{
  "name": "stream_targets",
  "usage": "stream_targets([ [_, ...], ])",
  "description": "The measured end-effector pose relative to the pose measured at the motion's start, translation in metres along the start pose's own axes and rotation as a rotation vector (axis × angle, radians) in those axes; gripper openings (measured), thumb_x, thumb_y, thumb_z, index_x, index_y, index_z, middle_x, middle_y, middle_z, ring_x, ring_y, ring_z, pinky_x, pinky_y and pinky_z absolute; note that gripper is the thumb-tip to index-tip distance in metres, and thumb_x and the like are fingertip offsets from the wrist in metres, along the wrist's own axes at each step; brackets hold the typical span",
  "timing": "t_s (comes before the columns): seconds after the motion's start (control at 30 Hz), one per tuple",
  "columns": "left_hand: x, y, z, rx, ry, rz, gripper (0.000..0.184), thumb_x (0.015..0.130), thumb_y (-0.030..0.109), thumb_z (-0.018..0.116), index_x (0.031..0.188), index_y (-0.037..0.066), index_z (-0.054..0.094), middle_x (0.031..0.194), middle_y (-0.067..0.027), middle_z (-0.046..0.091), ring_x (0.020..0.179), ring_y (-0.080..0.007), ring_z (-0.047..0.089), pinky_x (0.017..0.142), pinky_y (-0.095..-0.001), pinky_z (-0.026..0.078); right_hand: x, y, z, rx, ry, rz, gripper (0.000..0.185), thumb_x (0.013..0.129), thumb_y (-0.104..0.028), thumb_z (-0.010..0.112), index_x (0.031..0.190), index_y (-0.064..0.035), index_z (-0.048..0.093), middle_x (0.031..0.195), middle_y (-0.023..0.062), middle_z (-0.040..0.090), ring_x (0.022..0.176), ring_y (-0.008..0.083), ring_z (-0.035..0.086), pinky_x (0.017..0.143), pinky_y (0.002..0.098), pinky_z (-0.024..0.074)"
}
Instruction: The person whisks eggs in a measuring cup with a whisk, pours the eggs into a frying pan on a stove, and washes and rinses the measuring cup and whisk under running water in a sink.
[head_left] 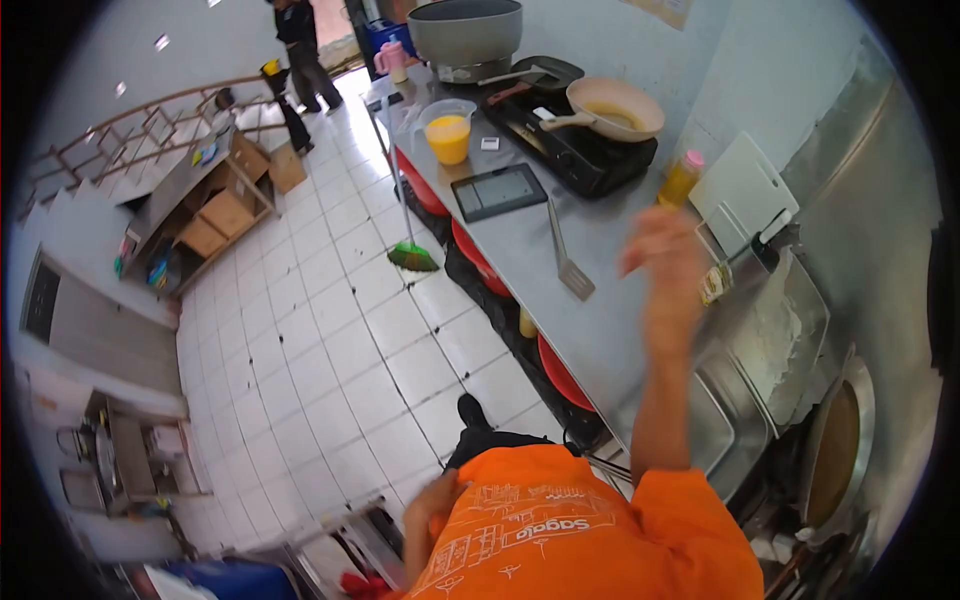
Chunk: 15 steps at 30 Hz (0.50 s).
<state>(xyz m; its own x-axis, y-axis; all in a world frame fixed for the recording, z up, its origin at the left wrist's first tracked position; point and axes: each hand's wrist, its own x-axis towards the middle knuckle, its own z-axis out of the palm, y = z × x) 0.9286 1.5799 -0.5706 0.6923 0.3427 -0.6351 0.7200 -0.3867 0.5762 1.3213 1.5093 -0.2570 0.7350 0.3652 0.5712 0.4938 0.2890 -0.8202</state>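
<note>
My right hand (660,245) is raised over the steel counter (610,330), its fingers smeared by motion. Just beyond it stands a bottle of yellow oil (680,180) with a pink cap; whether they touch I cannot tell. To its left, a slotted metal spatula (565,255) lies flat on the counter. A pale frying pan (615,110) with some yellowish liquid in it rests on a black portable stove (580,150). My left hand (435,505) is low at my side against the orange shirt (540,520), its fingers mostly hidden.
A tablet (498,192) and a tub of yellow liquid (448,138) sit farther along the counter. A big grey pot (465,35) stands at the far end. Trays (730,420) and a wok (840,440) crowd my right. A green broom (412,257) leans by the counter; another person (300,50) stands far off.
</note>
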Motion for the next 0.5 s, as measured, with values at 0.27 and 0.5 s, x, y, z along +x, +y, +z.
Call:
stream_targets([
  [0.27, 0.150, -0.010, -0.218, 0.225, -0.199, 0.207, 0.031, 0.090, 0.037, 0.059, 0.089, 0.006, 0.061, 0.092, -0.0154, 0.067, 0.090, -0.0326, 0.064, 0.075, -0.0428, 0.049, -0.126, 0.189, 0.091, -0.385, -0.674, 0.586, 0.020, 0.091, -0.018, 0.059, 0.102, -0.0019, 0.065, 0.094, 0.0152, 0.066, 0.081, 0.0294, 0.064, 0.073, 0.0370, 0.0505],
  [0.5, 0.318, 0.052, -0.350, 0.782, -0.590, 0.207, 0.032, 0.090, 0.029, 0.054, 0.110, 0.008, 0.066, 0.109, -0.0168, 0.066, 0.106, -0.0350, 0.062, 0.086, -0.0425, 0.049, 0.004, 0.294, 0.163, -0.442, -0.660, 0.584, 0.022, 0.093, -0.021, 0.056, 0.105, -0.0042, 0.064, 0.095, 0.0156, 0.065, 0.091, 0.0333, 0.061, 0.082, 0.0405, 0.0486],
])
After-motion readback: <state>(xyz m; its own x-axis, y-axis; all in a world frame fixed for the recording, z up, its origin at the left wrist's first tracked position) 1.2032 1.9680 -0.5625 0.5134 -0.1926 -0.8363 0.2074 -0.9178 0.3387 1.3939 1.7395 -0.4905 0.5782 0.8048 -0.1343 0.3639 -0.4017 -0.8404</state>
